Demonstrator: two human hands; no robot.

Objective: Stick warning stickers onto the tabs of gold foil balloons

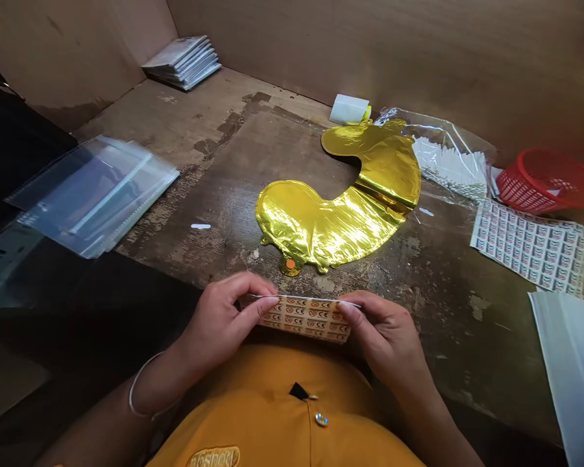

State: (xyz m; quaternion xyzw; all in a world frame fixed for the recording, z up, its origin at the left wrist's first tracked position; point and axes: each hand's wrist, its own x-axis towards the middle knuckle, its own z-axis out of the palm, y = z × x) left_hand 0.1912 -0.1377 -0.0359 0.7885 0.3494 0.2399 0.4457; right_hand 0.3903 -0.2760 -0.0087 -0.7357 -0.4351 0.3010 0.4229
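Between my two hands, close to my body at the table's near edge, is a sticker sheet [305, 318] printed with rows of small CE labels. My left hand [233, 311] pinches its upper left corner between thumb and fingers. The upper right corner is pinched by my right hand [382, 321]. The sheet's top edge bends toward the camera, and its lower part hangs in front of my shirt. Just beyond lies a flat gold foil balloon [331, 227], curved in shape, with an orange dot on its near tab.
Clear plastic sleeves [102, 194] lie at left. Stacked packets [182, 61] stand in the back corner. At right are a bag of white sticks [450, 165], a red basket [540, 181], more sticker sheets [530, 246] and white sheets [571, 363]. A folded card [349, 109] sits behind the balloon.
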